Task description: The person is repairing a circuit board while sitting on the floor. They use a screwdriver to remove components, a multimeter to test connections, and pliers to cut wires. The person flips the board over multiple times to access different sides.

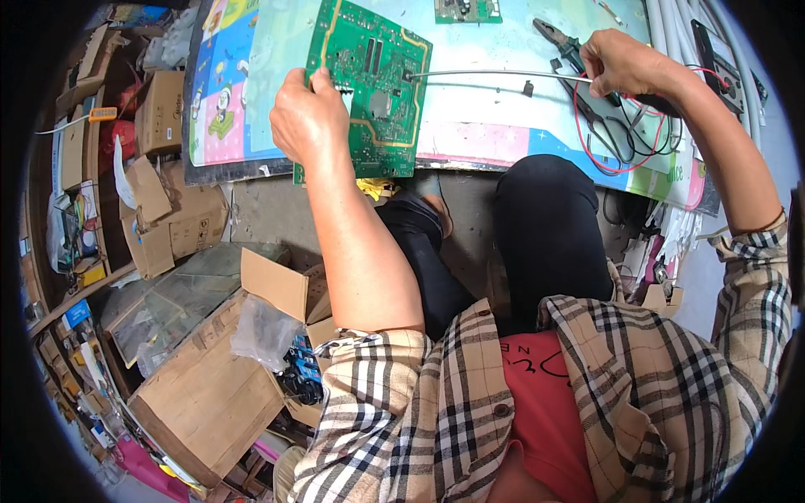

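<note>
My left hand is closed on the left edge of a green circuit board, which is tilted over the near edge of the table. Between the fingers of my right hand is a long thin metal rod, held nearly level. Its far end meets the board near a small dark component at the upper right; whether it touches cannot be made out. The rod's other end is hidden by my hand. A pair of pliers lies just left of my right hand, and a small black piece lies below the rod.
A second green board is at the table's far side. Dark-handled scissors and red and black wires lie at the right. The table cover is colourful. Cardboard boxes and a wooden board stand at the left.
</note>
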`<state>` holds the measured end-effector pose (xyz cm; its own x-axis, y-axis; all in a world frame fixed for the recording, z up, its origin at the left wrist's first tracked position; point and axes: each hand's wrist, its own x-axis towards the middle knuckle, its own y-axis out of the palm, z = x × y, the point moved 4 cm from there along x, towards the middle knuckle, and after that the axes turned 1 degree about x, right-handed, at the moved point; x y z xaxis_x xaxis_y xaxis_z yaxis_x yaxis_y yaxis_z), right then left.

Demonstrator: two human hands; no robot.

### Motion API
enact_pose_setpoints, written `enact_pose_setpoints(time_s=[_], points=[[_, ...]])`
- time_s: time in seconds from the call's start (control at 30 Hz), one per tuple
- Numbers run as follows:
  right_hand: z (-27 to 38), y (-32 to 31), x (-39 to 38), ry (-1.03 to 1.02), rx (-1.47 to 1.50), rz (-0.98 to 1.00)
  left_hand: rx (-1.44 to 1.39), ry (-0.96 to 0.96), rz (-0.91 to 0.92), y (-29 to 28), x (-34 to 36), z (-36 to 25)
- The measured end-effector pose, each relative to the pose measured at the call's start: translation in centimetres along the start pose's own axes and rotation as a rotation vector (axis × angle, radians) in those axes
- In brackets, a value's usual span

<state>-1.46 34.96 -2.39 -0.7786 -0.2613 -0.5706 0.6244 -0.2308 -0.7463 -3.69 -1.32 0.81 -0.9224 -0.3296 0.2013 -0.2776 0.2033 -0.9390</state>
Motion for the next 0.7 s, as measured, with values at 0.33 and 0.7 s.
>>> enact_pose_setpoints(time_s=[0.33,0.7], points=[[2.2,-0.4,0.7,-0.036,0.061,-0.133,-0.016,0.011,-0.023,-0.1,0.0,-0.2],[3.1,0.1,1.7,-0.052,-0.026,-0.354,-0.012,-0.003,-0.017,-0.5,-0.2,-0.7]])
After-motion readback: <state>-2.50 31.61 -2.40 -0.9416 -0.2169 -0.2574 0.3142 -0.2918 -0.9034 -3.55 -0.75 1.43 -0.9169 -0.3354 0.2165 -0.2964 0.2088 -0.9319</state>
